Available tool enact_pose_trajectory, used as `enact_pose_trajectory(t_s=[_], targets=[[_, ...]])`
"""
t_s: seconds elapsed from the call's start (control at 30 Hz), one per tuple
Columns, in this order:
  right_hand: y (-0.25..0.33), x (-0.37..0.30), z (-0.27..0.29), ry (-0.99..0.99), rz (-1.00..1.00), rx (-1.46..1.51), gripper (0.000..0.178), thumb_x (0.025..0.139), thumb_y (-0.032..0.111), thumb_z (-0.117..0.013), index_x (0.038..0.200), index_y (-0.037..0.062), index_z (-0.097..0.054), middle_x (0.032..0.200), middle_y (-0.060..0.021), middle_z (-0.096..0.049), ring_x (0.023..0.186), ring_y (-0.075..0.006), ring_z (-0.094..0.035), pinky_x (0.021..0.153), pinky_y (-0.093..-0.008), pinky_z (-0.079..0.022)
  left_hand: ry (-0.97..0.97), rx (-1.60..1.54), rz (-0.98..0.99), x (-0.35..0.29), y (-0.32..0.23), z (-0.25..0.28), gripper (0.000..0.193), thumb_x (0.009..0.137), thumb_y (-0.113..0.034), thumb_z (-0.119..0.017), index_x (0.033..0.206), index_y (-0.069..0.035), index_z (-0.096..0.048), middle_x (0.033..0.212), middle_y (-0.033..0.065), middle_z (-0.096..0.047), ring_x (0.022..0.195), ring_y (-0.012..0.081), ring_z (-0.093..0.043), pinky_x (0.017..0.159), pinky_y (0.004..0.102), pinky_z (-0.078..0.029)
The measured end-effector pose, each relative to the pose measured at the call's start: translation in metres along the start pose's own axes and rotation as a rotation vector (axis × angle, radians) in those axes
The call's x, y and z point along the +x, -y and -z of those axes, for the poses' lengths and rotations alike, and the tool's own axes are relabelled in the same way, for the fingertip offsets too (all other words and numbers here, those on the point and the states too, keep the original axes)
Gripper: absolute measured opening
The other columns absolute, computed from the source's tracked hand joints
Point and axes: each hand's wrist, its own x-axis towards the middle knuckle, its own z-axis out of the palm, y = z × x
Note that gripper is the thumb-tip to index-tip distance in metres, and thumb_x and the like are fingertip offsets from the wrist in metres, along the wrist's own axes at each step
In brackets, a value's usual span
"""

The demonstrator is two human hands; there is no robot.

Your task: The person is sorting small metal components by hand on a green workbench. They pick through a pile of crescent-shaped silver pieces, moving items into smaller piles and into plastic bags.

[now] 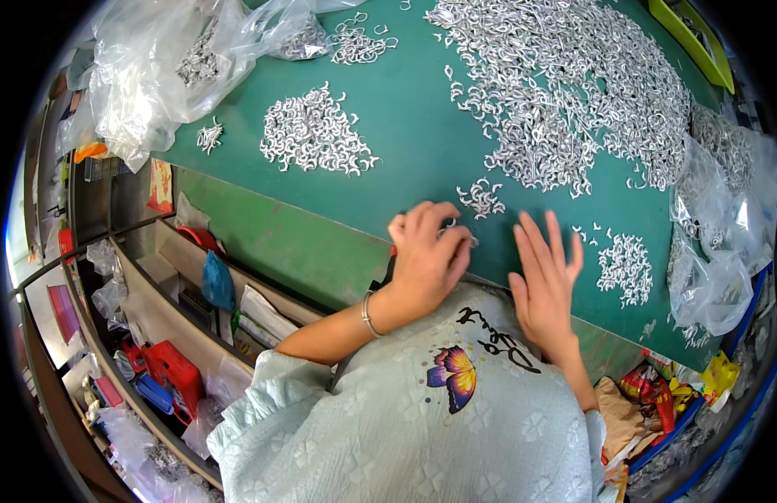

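The single head view looks steeply down from just above the person's chest onto the near edge of the green table (405, 126); it sits close, bending edges toward its rim; shelves (153, 318) fill the left.

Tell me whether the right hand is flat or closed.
Flat: the right hand lies with fingers spread, palm down on the green table. The left hand is curled over small metal hooks.
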Motion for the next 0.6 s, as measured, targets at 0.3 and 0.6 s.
enact_pose_trajectory(t_s=[0.3, 0.6], targets=[[-0.003, -0.010, -0.006, -0.005, -0.173, -0.150, 0.069, 0.082, 0.027, -0.069, 0.143, 0.0057, -0.044, 0.155, -0.0042, -0.035, 0.147, -0.0322, -0.022, 0.110, -0.0672, -0.009, 0.020, -0.020, 0.036, 0.002, 0.004, 0.002, 0.042, 0.077, -0.011, -0.074, 0.116, -0.006, -0.059, 0.120, 0.0110, -0.051, 0.116, 0.0313, -0.046, 0.091, 0.0444, -0.031], [-0.006, -0.027, -0.009, 0.023, -0.141, -0.222, 0.064, 0.084, 0.031, -0.066, 0.140, 0.0059, -0.048, 0.154, -0.0073, -0.036, 0.146, -0.0328, -0.025, 0.109, -0.0676, -0.011, 0.048, -0.053, 0.033, 0.013, 0.011, 0.007, 0.053, 0.079, -0.015, -0.074, 0.127, -0.005, -0.054, 0.133, 0.0129, -0.049, 0.127, 0.0351, -0.042, 0.101, 0.0526, -0.029]])
